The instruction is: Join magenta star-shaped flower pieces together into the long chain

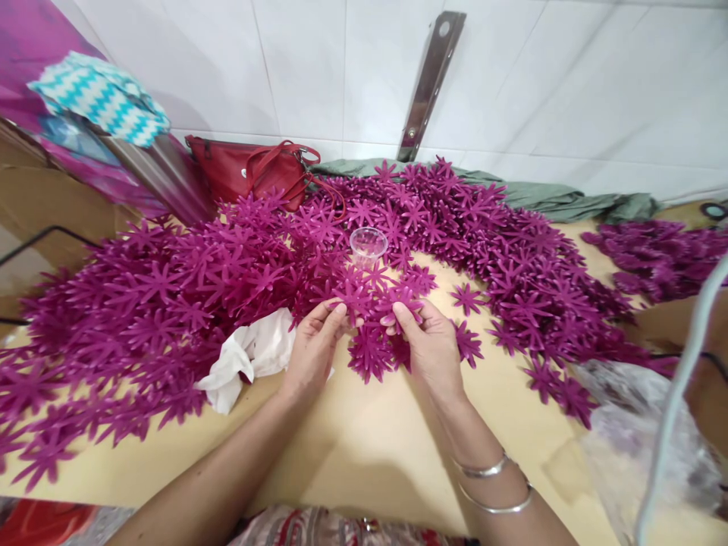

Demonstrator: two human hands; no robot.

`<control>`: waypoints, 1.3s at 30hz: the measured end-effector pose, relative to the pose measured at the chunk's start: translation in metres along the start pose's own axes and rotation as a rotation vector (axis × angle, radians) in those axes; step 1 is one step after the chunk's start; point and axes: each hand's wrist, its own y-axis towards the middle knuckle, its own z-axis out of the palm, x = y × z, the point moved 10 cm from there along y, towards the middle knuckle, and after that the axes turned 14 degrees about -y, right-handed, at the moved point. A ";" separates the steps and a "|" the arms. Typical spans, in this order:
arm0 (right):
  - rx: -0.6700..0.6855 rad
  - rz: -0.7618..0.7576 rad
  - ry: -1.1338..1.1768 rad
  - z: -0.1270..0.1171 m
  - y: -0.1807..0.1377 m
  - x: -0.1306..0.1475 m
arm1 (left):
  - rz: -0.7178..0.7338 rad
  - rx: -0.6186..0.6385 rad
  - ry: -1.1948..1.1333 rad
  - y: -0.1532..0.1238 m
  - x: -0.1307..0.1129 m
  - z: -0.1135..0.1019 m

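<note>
Both hands meet over the middle of a tan table (364, 455). My left hand (312, 345) pinches one edge of a magenta star-shaped flower cutout (364, 299), and my right hand (429, 345) grips its other side, with more cutouts bunched under the fingers (372, 356). A wide heap of the same magenta flower cutouts (171, 288) curves around the hands from left to far right. A small clear plastic cup (368, 245) stands just beyond the held piece. A crumpled white cloth (250, 356) lies beside my left wrist.
A red handbag (250, 171) sits against the white tiled wall. A green cloth (546, 199) lies along the wall's base. A clear plastic bag (642, 432) is at the right, a metal strip (429, 83) leans on the wall, and a teal zigzag cloth (99, 95) is far left.
</note>
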 end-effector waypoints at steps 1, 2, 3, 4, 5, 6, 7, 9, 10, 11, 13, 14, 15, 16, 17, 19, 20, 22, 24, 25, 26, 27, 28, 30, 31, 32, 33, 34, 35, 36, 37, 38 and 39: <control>0.005 -0.004 -0.015 0.000 0.000 0.001 | 0.001 0.004 0.005 0.000 0.000 0.000; 0.012 -0.010 -0.031 0.000 -0.001 0.002 | 0.005 0.008 0.009 0.000 0.000 0.001; 0.010 -0.020 -0.046 0.000 -0.001 0.004 | 0.010 0.013 0.013 0.000 -0.001 0.001; 0.003 -0.034 -0.058 -0.001 -0.001 0.006 | 0.015 0.018 0.016 0.000 -0.002 0.001; -0.005 -0.045 -0.065 -0.002 -0.002 0.009 | 0.021 0.022 0.021 0.000 -0.003 0.001; -0.010 -0.050 -0.063 -0.002 -0.002 0.010 | 0.025 0.024 0.029 0.000 -0.003 0.001; -0.010 -0.052 -0.051 -0.001 -0.002 0.010 | 0.028 0.027 0.043 0.000 -0.004 0.002; 0.025 -0.042 -0.007 0.004 -0.003 0.008 | 0.024 0.046 0.077 -0.001 -0.003 0.003; 0.062 -0.034 0.016 0.009 -0.004 0.007 | 0.020 0.064 0.089 -0.001 -0.002 0.005; 0.105 -0.031 0.030 0.015 -0.005 0.005 | 0.012 0.088 0.098 -0.002 0.000 0.008; 0.195 -0.042 0.012 0.026 -0.008 0.004 | -0.007 0.133 0.105 -0.004 0.004 0.012; 0.233 -0.050 -0.010 0.031 -0.009 0.004 | -0.014 0.148 0.110 -0.005 0.005 0.014; 0.258 -0.058 -0.034 0.035 -0.011 0.003 | -0.014 0.154 0.119 -0.005 0.006 0.014; 0.270 -0.061 -0.056 0.036 -0.012 0.003 | -0.008 0.154 0.131 -0.005 0.006 0.014; 0.263 -0.060 -0.070 0.036 -0.012 0.002 | 0.005 0.147 0.146 -0.005 0.005 0.012; 0.193 -0.050 -0.066 0.027 -0.011 0.002 | 0.054 0.113 0.175 -0.004 0.000 0.007; 0.132 -0.047 -0.056 0.019 -0.009 0.003 | 0.086 0.082 0.182 -0.003 -0.004 0.004; -0.020 -0.064 -0.052 -0.001 -0.005 0.007 | 0.150 0.008 0.185 -0.001 -0.012 -0.005; -0.147 -0.118 -0.113 -0.018 -0.003 0.016 | 0.202 -0.050 0.184 -0.001 -0.019 -0.011; -0.192 -0.152 -0.167 -0.023 -0.002 0.021 | 0.221 -0.066 0.183 -0.002 -0.022 -0.012; -0.226 -0.186 -0.223 -0.027 -0.002 0.026 | 0.236 -0.073 0.181 -0.003 -0.024 -0.012; -0.252 -0.216 -0.270 -0.030 -0.001 0.030 | 0.253 -0.075 0.178 -0.004 -0.026 -0.012; -0.270 -0.241 -0.307 -0.031 -0.001 0.032 | 0.271 -0.073 0.177 -0.005 -0.029 -0.010; -0.289 -0.283 -0.351 -0.031 -0.001 0.034 | 0.303 -0.066 0.188 -0.008 -0.033 -0.007; -0.290 -0.300 -0.365 -0.031 -0.002 0.035 | 0.314 -0.062 0.200 -0.009 -0.035 -0.006; -0.287 -0.310 -0.378 -0.029 -0.002 0.035 | 0.318 -0.058 0.215 -0.011 -0.036 -0.004; -0.282 -0.312 -0.387 -0.028 -0.003 0.034 | 0.313 -0.052 0.230 -0.012 -0.037 -0.002; -0.277 -0.308 -0.389 -0.027 -0.003 0.033 | 0.300 -0.044 0.242 -0.013 -0.036 -0.001; -0.275 -0.303 -0.386 -0.027 -0.003 0.033 | 0.288 -0.037 0.254 -0.013 -0.035 0.000; -0.278 -0.299 -0.383 -0.028 -0.003 0.033 | 0.278 -0.030 0.267 -0.014 -0.034 0.001; -0.289 -0.299 -0.381 -0.030 -0.003 0.033 | 0.278 -0.025 0.279 -0.015 -0.034 0.002; -0.312 -0.306 -0.382 -0.034 -0.003 0.035 | 0.287 -0.022 0.294 -0.016 -0.035 0.002; -0.345 -0.321 -0.392 -0.039 -0.002 0.037 | 0.309 -0.027 0.308 -0.016 -0.036 0.002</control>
